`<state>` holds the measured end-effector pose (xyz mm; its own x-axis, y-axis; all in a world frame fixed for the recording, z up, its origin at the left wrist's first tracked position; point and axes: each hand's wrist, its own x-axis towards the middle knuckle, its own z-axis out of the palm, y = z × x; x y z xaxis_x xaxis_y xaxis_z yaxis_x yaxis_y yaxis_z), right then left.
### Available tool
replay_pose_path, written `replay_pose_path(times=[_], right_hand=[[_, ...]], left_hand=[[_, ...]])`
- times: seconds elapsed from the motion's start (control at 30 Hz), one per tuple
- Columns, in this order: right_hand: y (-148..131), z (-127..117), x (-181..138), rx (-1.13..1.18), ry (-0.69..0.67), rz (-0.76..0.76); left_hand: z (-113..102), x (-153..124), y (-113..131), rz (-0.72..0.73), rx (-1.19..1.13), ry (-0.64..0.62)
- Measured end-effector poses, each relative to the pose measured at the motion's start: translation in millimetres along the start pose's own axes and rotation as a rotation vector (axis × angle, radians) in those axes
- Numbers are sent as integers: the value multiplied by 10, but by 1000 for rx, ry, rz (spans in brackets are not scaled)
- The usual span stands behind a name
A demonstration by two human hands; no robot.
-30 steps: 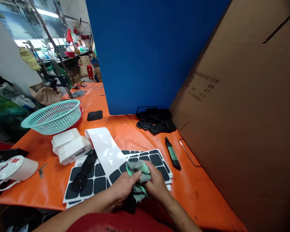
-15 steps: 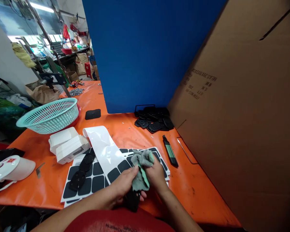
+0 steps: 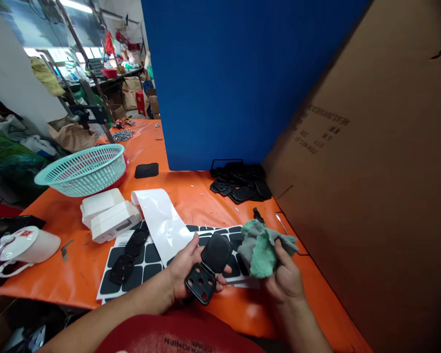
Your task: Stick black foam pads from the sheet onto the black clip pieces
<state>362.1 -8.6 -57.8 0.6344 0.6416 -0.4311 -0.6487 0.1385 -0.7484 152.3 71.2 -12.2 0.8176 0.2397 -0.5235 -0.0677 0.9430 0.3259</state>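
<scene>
My left hand (image 3: pixel 185 267) holds an unfolded black hinged case (image 3: pixel 217 252), its lower half pierced with round holes. The fingers wrap beneath it, and their tips show at its right side. A crumpled grey-green cloth (image 3: pixel 262 252) is gripped in my right hand (image 3: pixel 288 279), to the right of the case. Under both hands lie sheets of dark square stickers (image 3: pixel 152 252), with a curled white backing sheet (image 3: pixel 165 215) on top. Another open black case (image 3: pixel 130 255) rests on the sheets at left.
Black cases are piled (image 3: pixel 242 184) at the foot of a blue panel (image 3: pixel 242 83). A cardboard wall (image 3: pixel 371 171) bounds the right side. On the left are white boxes (image 3: pixel 113 220), a mint basket (image 3: pixel 84 171) and a white lidded mug (image 3: pixel 29 247). A cutter, partly covered, lies behind the cloth.
My hands have moved apart. The cloth has gone right with my right hand, off the black case, which now shows unfolded in my left hand. The view has shifted slightly.
</scene>
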Motion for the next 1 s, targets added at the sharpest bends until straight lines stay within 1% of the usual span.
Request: replay_pose_path(times=[0.07, 0.1, 0.13, 0.2, 0.27, 0.3, 0.33, 0.4, 0.43, 0.47, 0.53, 0.6, 0.67, 0.73, 0.8, 0.9, 1.0], right_hand=[[19, -12, -33, -12, -22, -4], [13, -14, -47, -20, -30, -8], [-5, -13, -60, -20, -31, -14], [-77, -6, -77, -7, -16, -22], [-179, -6, -72, 7, 42, -46], [-227, -13, -60, 6, 73, -65], [-268, -26, -42, -3, 99, -89], [-308, -63, -3, -33, 111, -136], [-305, -84, 13, -50, 97, -151], [-285, -103, 24, -67, 75, -159], [-202, -135, 26, -103, 14, -153], [-84, -157, 12, -135, -21, -121], [40, -174, 1, -173, -16, -100], [144, -186, 8, -244, -7, -119], [216, -188, 32, -333, -45, -139], [284, -179, 76, -415, -124, -116], [346, -184, 113, -425, -139, -117]], left_hand=[[-35, 16, 6, -16, -2, 12], [-50, 24, 9, -29, 13, 42], [-60, 33, 12, -20, 52, 93], [-54, 57, 26, 88, 236, 240], [-18, 101, 51, 268, 583, 378], [6, 135, 66, 349, 798, 427], [31, 179, 78, 397, 1028, 460], [74, 296, 86, 413, 1427, 513], [89, 366, 76, 401, 1558, 537], [98, 438, 55, 380, 1636, 554], [96, 572, -15, 332, 1721, 535], [66, 670, -103, 298, 1825, 472], [15, 719, -180, 273, 1946, 407], [-45, 730, -230, 282, 2010, 352], [-98, 722, -256, 295, 2039, 289], [-143, 706, -282, 312, 2045, 213], [-145, 685, -280, 301, 2000, 204]])
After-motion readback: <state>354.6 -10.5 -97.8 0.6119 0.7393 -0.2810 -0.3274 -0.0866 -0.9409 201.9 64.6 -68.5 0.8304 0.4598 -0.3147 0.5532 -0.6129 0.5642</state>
